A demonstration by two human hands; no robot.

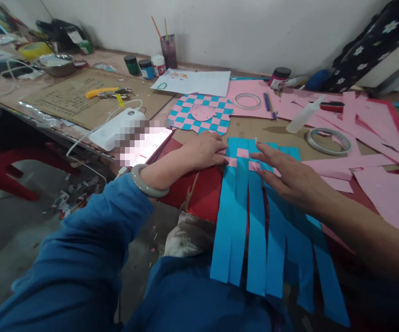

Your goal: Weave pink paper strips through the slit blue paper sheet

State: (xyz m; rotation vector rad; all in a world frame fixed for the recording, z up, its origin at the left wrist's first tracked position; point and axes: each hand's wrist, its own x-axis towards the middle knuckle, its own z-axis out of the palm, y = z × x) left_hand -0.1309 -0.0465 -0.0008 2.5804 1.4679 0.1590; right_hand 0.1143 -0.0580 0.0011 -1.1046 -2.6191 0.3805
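A blue sleeve (64, 244) filled the nearest part of the view. A blue paper sheet (254, 230) slit into long strips was laid across the table edge, its loose ends hanging toward the person, and pink strips (242, 153) were woven through its far end. The left hand (202, 151) was laid flat and open, holding nothing, its fingertips at the sheet's left edge, with a pale bangle (149, 181) around the wrist. The right hand (285, 175) was spread wide over the woven part, also empty, its fingers touching the blue paper. Under the left hand lay a red board (202, 196). Paper scraps (71, 198) were strewn on the floor to the left, near a red stool (12, 170). Just beyond the left hand, a phone (151, 147), partly pixelated, was placed beside a white power bank (114, 131). Farther along the table (268, 131), a pink-and-blue woven mat (199, 115) was seen, with a tape roll (329, 140) and a squeeze bottle (303, 115) to the right and pink sheets (386, 193) around them. Farthest lay a second tape roll (247, 101), a cardboard mat (81, 97) bearing scissors (105, 94), and jars (144, 67) and a cup of brushes (169, 50) by the wall.
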